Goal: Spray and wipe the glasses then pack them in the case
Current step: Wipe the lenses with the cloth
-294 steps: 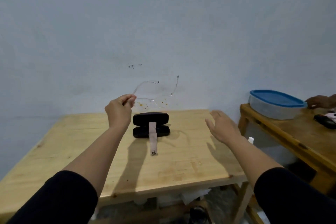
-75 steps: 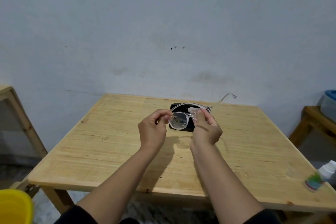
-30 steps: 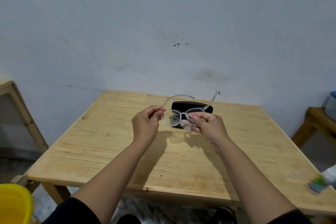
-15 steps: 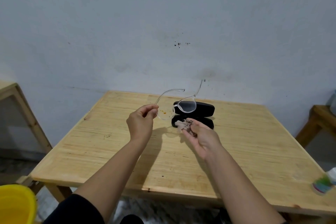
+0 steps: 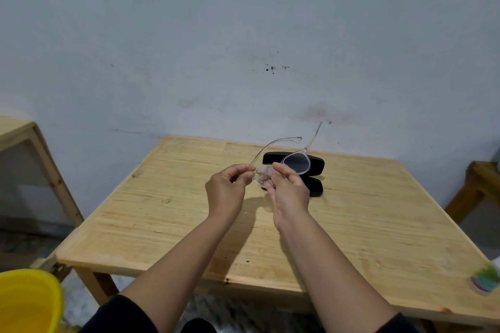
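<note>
Clear-framed glasses (image 5: 296, 163) are held in the air above the wooden table (image 5: 351, 213), arms unfolded and pointing away from me. My left hand (image 5: 228, 189) pinches the frame at its left corner. My right hand (image 5: 288, 186) presses a small pinkish cloth (image 5: 263, 174) against the left lens, which the cloth mostly hides. The right lens stands free in front of the open black case (image 5: 316, 163), which lies on the table behind my hands. A spray bottle (image 5: 485, 280) lies at the table's right edge, partly cut off.
A yellow bucket (image 5: 27, 300) stands on the floor at the lower left. Part of a wooden frame (image 5: 40, 149) shows at the left and another wooden table (image 5: 479, 184) at the right. A grey wall rises right behind the table.
My right hand, which had come away from the glasses with the cloth half a second ago, is back on the left lens. The glasses have dropped slightly toward me.
</note>
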Action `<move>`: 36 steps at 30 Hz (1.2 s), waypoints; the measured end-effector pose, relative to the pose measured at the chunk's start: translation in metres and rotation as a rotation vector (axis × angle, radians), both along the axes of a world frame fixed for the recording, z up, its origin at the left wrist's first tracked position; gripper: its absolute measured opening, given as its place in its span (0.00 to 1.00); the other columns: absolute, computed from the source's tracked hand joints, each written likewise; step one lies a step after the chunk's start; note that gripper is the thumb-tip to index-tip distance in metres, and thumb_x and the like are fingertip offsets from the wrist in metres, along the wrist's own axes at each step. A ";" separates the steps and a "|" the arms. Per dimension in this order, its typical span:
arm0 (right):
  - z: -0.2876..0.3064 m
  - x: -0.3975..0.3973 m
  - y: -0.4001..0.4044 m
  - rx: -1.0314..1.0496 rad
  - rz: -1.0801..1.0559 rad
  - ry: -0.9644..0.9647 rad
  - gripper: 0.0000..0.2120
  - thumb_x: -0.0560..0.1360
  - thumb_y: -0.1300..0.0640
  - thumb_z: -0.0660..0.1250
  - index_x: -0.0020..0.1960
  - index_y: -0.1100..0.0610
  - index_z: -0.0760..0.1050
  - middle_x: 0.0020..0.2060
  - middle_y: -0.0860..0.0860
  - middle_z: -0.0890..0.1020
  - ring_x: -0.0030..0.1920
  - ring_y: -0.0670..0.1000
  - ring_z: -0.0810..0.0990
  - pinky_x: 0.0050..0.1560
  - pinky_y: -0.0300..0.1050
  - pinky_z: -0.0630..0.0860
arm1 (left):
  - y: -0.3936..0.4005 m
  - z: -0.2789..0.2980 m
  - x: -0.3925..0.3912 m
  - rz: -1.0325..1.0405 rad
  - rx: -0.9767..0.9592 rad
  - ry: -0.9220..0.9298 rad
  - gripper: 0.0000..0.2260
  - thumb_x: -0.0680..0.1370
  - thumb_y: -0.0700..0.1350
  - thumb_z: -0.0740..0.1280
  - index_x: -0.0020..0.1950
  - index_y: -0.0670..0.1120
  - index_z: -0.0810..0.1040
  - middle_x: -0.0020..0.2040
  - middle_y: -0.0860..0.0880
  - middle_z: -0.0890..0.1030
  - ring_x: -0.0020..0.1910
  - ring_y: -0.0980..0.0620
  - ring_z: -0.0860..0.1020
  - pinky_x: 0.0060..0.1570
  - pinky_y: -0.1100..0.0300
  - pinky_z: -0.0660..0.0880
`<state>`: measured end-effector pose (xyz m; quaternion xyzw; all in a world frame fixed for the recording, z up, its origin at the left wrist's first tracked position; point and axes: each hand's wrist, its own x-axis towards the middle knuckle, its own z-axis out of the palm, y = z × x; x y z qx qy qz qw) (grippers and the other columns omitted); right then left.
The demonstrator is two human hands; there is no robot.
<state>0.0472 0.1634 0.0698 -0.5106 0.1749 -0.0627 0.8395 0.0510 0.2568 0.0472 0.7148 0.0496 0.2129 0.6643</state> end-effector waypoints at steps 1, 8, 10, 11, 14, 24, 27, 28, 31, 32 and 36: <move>-0.003 0.000 0.000 -0.057 -0.019 -0.012 0.10 0.75 0.67 0.65 0.41 0.53 0.77 0.46 0.50 0.79 0.47 0.49 0.80 0.55 0.43 0.77 | 0.000 0.000 0.000 0.000 -0.001 0.000 0.08 0.73 0.38 0.70 0.41 0.51 0.83 0.39 0.57 0.84 0.37 0.62 0.82 0.43 0.71 0.76; -0.011 0.003 0.003 -0.211 -0.064 -0.039 0.10 0.73 0.63 0.67 0.37 0.50 0.79 0.48 0.49 0.82 0.52 0.52 0.81 0.58 0.50 0.77 | 0.000 0.004 0.000 0.006 -0.001 -0.012 0.08 0.72 0.39 0.70 0.40 0.52 0.83 0.39 0.58 0.83 0.37 0.64 0.81 0.45 0.68 0.76; -0.012 0.001 0.005 -0.215 -0.058 -0.034 0.08 0.74 0.61 0.66 0.42 0.49 0.80 0.48 0.48 0.83 0.52 0.49 0.81 0.56 0.45 0.77 | 0.000 0.005 0.000 0.004 -0.005 -0.018 0.08 0.73 0.38 0.70 0.40 0.51 0.83 0.39 0.58 0.83 0.36 0.64 0.81 0.44 0.71 0.76; -0.012 -0.001 0.007 -0.205 -0.063 -0.033 0.07 0.75 0.59 0.65 0.46 0.50 0.81 0.48 0.48 0.84 0.52 0.48 0.81 0.54 0.42 0.76 | 0.000 0.006 0.000 0.002 0.000 -0.024 0.08 0.73 0.38 0.69 0.40 0.52 0.83 0.39 0.58 0.83 0.36 0.64 0.81 0.43 0.72 0.75; -0.013 -0.004 0.014 -0.143 -0.121 -0.018 0.10 0.77 0.54 0.63 0.53 0.54 0.81 0.49 0.50 0.85 0.52 0.48 0.81 0.50 0.37 0.73 | -0.003 0.006 -0.001 -0.004 0.061 -0.051 0.08 0.73 0.38 0.69 0.40 0.51 0.82 0.37 0.59 0.83 0.36 0.64 0.81 0.40 0.75 0.72; -0.014 -0.005 0.010 -0.165 -0.090 -0.128 0.08 0.75 0.62 0.66 0.51 0.61 0.81 0.41 0.40 0.82 0.41 0.38 0.81 0.50 0.36 0.78 | -0.004 0.006 -0.001 -0.070 0.106 -0.109 0.14 0.72 0.35 0.69 0.36 0.55 0.81 0.33 0.64 0.82 0.37 0.61 0.81 0.42 0.70 0.76; -0.015 -0.002 0.003 -0.277 0.043 -0.119 0.06 0.74 0.62 0.67 0.47 0.60 0.83 0.41 0.44 0.84 0.41 0.40 0.82 0.47 0.36 0.77 | 0.000 0.004 0.000 -0.062 0.094 -0.106 0.14 0.72 0.37 0.70 0.36 0.57 0.81 0.34 0.63 0.83 0.39 0.59 0.82 0.42 0.68 0.76; -0.014 -0.002 0.002 -0.285 0.092 -0.121 0.06 0.74 0.64 0.67 0.45 0.59 0.83 0.41 0.47 0.84 0.40 0.42 0.83 0.46 0.35 0.78 | 0.001 0.003 0.001 -0.054 0.090 -0.098 0.14 0.71 0.37 0.70 0.36 0.58 0.81 0.34 0.62 0.83 0.39 0.59 0.81 0.42 0.68 0.76; -0.009 -0.001 -0.006 -0.289 0.210 -0.120 0.08 0.74 0.66 0.65 0.43 0.58 0.82 0.37 0.50 0.84 0.37 0.46 0.84 0.44 0.35 0.80 | 0.004 0.003 0.004 -0.049 0.080 -0.086 0.13 0.72 0.36 0.70 0.37 0.56 0.82 0.36 0.61 0.83 0.39 0.60 0.81 0.42 0.69 0.76; -0.007 -0.001 -0.009 -0.302 0.249 -0.117 0.08 0.75 0.67 0.65 0.43 0.59 0.82 0.35 0.51 0.84 0.37 0.48 0.84 0.43 0.35 0.80 | 0.005 0.003 0.004 -0.050 0.083 -0.087 0.13 0.72 0.36 0.69 0.37 0.56 0.82 0.37 0.60 0.83 0.39 0.60 0.81 0.42 0.70 0.76; -0.001 -0.001 -0.016 -0.413 0.324 -0.086 0.12 0.74 0.69 0.65 0.37 0.57 0.82 0.35 0.53 0.84 0.38 0.51 0.83 0.40 0.35 0.81 | 0.009 0.004 0.006 -0.038 0.120 -0.091 0.15 0.72 0.36 0.69 0.37 0.57 0.81 0.36 0.61 0.82 0.37 0.58 0.81 0.40 0.70 0.76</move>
